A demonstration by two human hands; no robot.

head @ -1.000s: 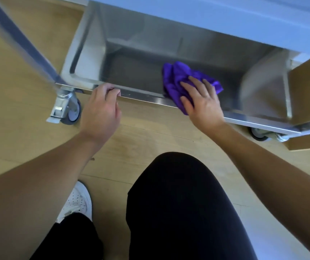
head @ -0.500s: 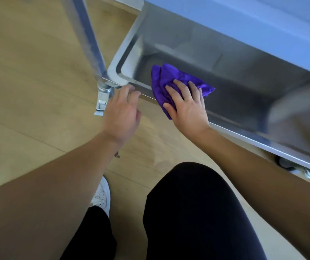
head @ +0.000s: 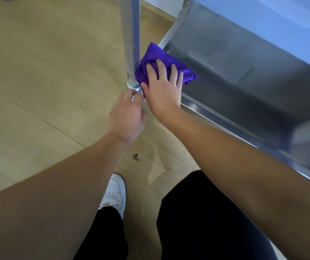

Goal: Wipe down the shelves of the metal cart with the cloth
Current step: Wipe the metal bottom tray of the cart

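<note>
The metal cart's bottom shelf [head: 244, 87] is a shallow steel tray running from the centre to the right edge. A purple cloth [head: 155, 59] lies bunched in its near left corner, against the upright corner post [head: 131, 34]. My right hand [head: 162, 87] presses flat on the cloth with fingers spread. My left hand [head: 127, 117] grips the cart's front corner just below the post, fingers curled on the rim; the corner itself is hidden under both hands.
A light wooden floor [head: 47, 81] spreads to the left and below. My white shoe [head: 113, 192] and black-trousered knees [head: 206, 212] are at the bottom. The shelf above [head: 272, 19] overhangs the tray at top right.
My right hand slid the cloth leftwards along the bottom shelf into the corner by the post. My left hand stayed on the front rim, and the view swung left.
</note>
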